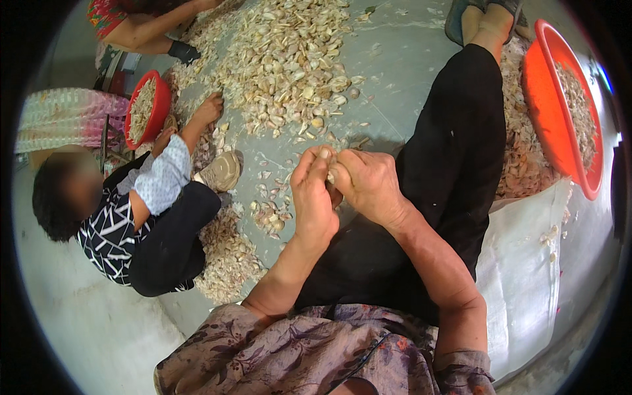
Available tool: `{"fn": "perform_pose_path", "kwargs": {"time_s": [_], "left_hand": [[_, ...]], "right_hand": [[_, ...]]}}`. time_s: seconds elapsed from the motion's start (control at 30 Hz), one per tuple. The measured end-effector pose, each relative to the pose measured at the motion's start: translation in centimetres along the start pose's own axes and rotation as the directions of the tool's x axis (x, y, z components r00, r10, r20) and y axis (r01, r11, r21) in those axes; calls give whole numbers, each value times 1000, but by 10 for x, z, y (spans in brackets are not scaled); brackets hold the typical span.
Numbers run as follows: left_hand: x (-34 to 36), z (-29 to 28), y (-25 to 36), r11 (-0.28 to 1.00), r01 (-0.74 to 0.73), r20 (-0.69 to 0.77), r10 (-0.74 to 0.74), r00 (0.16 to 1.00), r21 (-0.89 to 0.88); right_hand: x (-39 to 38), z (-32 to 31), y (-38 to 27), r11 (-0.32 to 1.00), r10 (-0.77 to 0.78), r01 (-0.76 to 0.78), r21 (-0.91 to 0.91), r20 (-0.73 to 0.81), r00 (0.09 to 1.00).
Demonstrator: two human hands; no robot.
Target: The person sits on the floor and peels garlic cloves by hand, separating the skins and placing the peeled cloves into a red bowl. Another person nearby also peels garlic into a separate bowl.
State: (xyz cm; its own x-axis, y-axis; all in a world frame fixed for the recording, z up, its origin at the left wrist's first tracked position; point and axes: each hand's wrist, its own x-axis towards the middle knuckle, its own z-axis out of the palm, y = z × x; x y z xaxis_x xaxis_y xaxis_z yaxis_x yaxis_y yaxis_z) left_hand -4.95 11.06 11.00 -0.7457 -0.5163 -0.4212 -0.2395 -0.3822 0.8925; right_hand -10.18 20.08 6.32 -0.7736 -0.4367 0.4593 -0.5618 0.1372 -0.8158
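My left hand [315, 197] and my right hand [368, 184] meet at the centre, fingers curled and thumbs close together around a small pale piece [330, 176], apparently a garlic clove, mostly hidden by the fingers. Just beyond them lies a large heap of garlic cloves [283, 66] on the grey floor [382, 92]. A smaller scatter of cloves [268, 214] is to the left of my hands, and a pile of pale cloves and skins [227, 263] sits farther down on that side.
My legs [454, 131] stretch up the right side, beside an orange basin [551, 125] of garlic, husks [520, 151] and a white sack [520, 276]. A co-worker [158, 237] sits at left, reaching into the cloves, near a red basin [161, 105]. Another person [131, 29] is at top left.
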Motion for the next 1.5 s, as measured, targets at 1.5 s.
{"fn": "perform_pose_path", "kwargs": {"time_s": [1.5], "left_hand": [[139,-52,-43,30,-600,522,459,718,799]], "right_hand": [[11,-7,9,593,466,-671,445,490,737]]}}
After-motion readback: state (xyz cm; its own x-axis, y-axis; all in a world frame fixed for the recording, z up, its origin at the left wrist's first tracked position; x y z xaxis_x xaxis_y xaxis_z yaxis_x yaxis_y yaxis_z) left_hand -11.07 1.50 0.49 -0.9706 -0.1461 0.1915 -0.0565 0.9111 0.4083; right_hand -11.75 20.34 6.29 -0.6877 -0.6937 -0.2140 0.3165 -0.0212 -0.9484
